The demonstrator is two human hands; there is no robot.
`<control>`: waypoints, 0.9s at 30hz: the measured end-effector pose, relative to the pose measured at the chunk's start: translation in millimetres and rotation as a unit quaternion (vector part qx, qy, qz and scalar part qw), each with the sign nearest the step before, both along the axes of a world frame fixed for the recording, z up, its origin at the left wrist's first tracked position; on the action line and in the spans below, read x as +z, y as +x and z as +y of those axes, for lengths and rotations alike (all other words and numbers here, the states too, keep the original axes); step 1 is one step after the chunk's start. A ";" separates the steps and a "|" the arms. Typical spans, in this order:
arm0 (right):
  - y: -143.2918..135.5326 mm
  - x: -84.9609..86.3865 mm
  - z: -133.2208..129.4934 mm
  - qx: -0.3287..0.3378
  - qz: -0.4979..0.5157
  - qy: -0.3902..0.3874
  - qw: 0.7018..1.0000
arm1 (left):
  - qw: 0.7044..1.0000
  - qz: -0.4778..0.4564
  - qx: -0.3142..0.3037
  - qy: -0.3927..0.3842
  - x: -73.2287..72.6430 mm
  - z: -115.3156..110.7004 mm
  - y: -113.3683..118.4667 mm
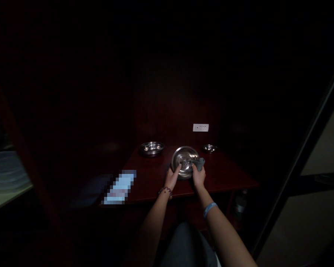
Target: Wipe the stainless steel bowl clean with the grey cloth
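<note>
A shiny steel bowl (181, 158) is tilted toward me above the dark red desk, its inside facing the camera. My left hand (172, 178) grips its lower left rim, thumb over the edge and a beaded bracelet on the wrist. On the right side, my right hand (198, 175) is closed round a dark grey-green cloth (199, 163) that touches the bowl's rim and inside. A blue band circles that forearm. Further back at the left rests a wide steel bowl (151, 148), perhaps stacked, and at the back right a smaller steel bowl (209, 148).
The red desk (228, 178) ends at a front edge near my wrists. A bright pixelated patch (120, 188) covers its left corner. A white socket (200, 127) is on the back wall. A bottle (239, 204) stands below right; stacked clear items (8, 172) sit far left.
</note>
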State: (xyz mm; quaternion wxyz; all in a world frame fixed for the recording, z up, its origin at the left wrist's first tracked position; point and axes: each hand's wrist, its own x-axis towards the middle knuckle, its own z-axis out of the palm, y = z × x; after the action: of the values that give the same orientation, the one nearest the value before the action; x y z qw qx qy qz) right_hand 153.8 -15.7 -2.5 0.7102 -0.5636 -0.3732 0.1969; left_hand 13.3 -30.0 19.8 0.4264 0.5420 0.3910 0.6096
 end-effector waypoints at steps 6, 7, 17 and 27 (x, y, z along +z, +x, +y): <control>0.0 3.5 -3.9 0.000 -0.003 -0.010 1.000 | 0.995 0.048 -0.089 0.021 -1.4 -2.6 4.9; 0.0 4.0 -4.3 0.000 -0.003 -0.012 1.000 | 0.994 0.058 -0.093 0.024 -2.2 -2.3 5.1; -1.9 6.9 -6.2 0.009 -0.003 -0.025 1.000 | 0.996 0.061 -0.063 -0.009 -11.5 8.7 4.2; -2.4 3.0 -4.5 0.011 -0.004 0.007 1.000 | 0.998 0.017 -0.050 -0.034 -6.0 4.3 4.8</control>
State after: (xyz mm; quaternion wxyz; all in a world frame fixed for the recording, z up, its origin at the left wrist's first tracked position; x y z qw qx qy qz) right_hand 151.4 -20.2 0.5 0.7105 -0.5550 -0.3835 0.2003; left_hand 18.0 -25.7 13.8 0.4676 0.5561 0.3910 0.5650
